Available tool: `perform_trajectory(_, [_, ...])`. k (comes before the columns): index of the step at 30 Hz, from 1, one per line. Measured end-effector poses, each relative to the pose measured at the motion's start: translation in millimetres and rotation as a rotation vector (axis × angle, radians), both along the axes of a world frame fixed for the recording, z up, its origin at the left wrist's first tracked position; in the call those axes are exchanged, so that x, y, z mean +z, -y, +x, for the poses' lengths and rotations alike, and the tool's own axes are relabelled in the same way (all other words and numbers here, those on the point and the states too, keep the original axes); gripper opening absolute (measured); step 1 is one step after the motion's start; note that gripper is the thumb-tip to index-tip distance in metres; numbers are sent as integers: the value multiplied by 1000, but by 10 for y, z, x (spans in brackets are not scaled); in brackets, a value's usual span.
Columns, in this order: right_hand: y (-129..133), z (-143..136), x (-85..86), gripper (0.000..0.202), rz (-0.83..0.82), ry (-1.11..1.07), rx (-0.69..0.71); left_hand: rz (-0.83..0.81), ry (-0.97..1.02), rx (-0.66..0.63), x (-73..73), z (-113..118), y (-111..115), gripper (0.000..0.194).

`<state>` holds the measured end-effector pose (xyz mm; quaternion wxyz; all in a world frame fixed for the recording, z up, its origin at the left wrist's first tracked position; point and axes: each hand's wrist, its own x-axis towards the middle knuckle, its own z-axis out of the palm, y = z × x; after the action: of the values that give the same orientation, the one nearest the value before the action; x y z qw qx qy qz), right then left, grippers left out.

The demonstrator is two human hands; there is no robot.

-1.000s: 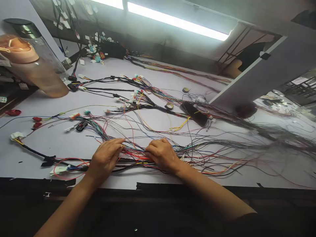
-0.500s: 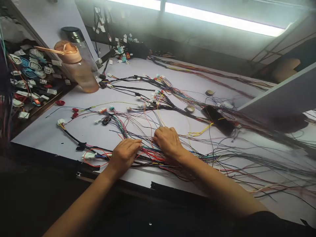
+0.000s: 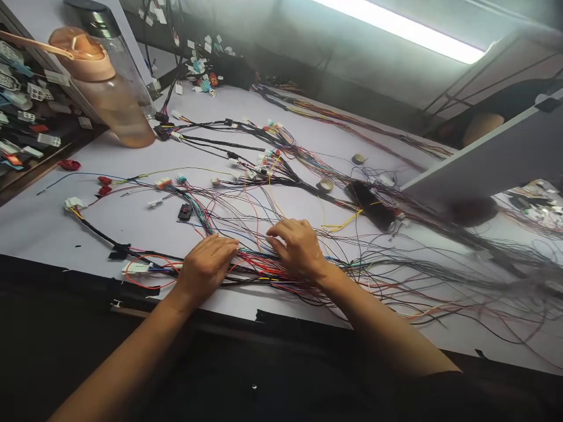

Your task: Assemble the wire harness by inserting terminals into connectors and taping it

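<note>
My left hand (image 3: 209, 264) lies over a bundle of thin coloured wires (image 3: 264, 265), its fingers together and curled round the wires. To its right, my right hand (image 3: 299, 249) hovers above the same bundle with a gap between thumb and curled forefinger, and nothing shows in that gap. Left of my left hand are a white connector (image 3: 135, 268) with a red wire loop and a black-taped branch (image 3: 99, 232) ending in another white connector (image 3: 74, 203). A small black connector (image 3: 185, 211) and an orange-white connector (image 3: 163, 184) lie beyond my left hand.
Another black-taped harness (image 3: 303, 183) stretches across the back of the table. Two tape rolls (image 3: 324, 186) (image 3: 359, 159) sit near a dark object (image 3: 370, 205). A peach-lidded bottle (image 3: 109, 99) stands at left. A white panel (image 3: 484, 152) rises at right, with loose wires below it.
The camera view has shifted, so the table appears further left and up. My right hand's thumb and forefinger have parted, while my left hand stays on the wires.
</note>
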<state>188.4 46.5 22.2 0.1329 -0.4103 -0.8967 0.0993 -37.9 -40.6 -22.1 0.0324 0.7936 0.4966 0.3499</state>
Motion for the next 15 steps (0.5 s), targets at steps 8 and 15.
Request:
perform_trajectory(8, [45, -95, 109, 19, -97, 79, 89, 85, 47, 108, 90, -19, 45, 20])
perform_trajectory(15, [137, 585, 162, 14, -162, 82, -95, -33, 210, 46, 24, -43, 59, 13])
